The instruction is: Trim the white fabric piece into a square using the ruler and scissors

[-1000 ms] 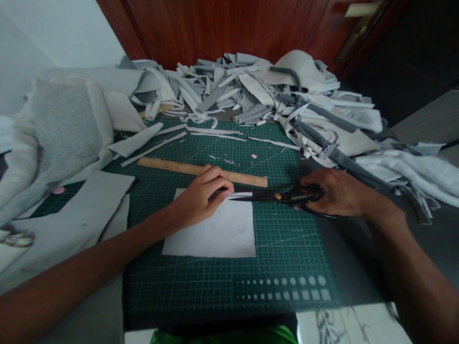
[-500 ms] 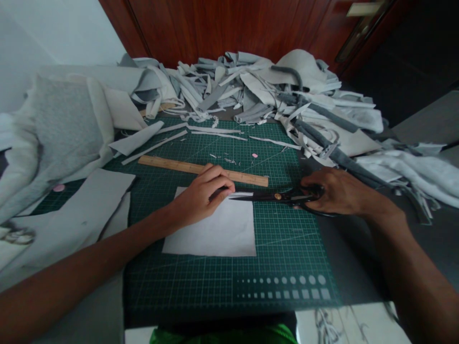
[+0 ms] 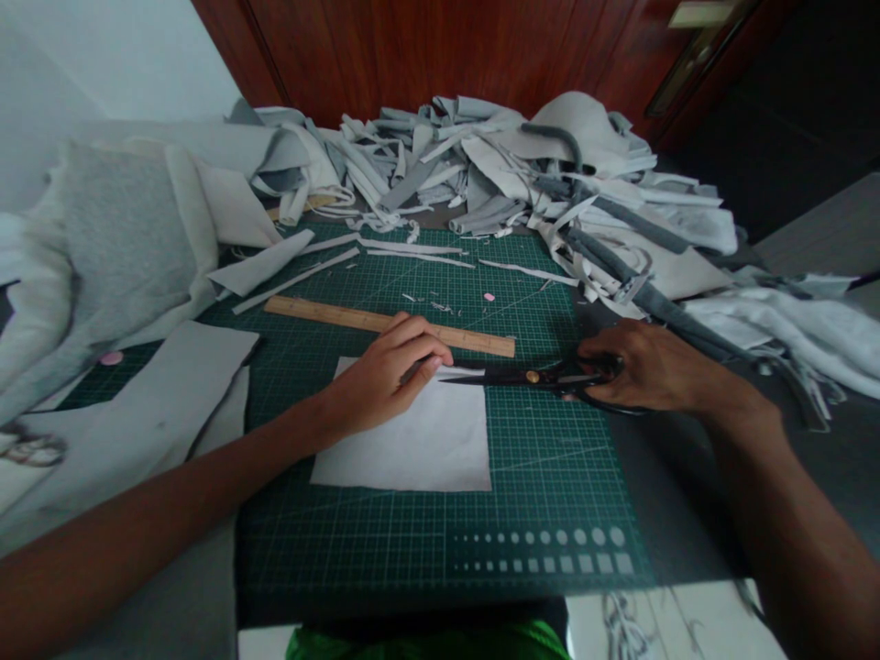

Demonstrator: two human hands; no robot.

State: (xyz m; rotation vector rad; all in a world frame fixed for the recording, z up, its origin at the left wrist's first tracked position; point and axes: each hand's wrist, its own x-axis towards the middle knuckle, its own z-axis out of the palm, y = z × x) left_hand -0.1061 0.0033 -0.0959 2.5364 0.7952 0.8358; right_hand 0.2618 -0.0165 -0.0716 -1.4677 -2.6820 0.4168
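My right hand [image 3: 636, 367] is wrapped round the handles of black scissors [image 3: 533, 377], whose blades point left over the top edge of a white fabric piece [image 3: 426, 445]. The blades lie at that edge, close to my left fingertips. My left hand [image 3: 405, 362] pinches the fabric's top edge between thumb and fingers; part of the edge is hidden under the hand. The piece is roughly square and lies on a green cutting mat [image 3: 550, 477]. Just beyond my left hand is a wooden ruler [image 3: 330, 314], partly covered by the fingers.
A heap of grey and white fabric scraps [image 3: 440, 165] spans the back. Thin cut strips [image 3: 412, 248] and a small pink disc [image 3: 489, 297] lie on the mat. At left are larger fabric sheets [image 3: 199, 362] and a thick fleecy piece [image 3: 130, 238]. A wooden door [image 3: 440, 46] stands behind.
Almost nothing differs. Both hands, the scissors and the fabric keep their places; my left thumb has shifted very slightly, and the view has moved a little.
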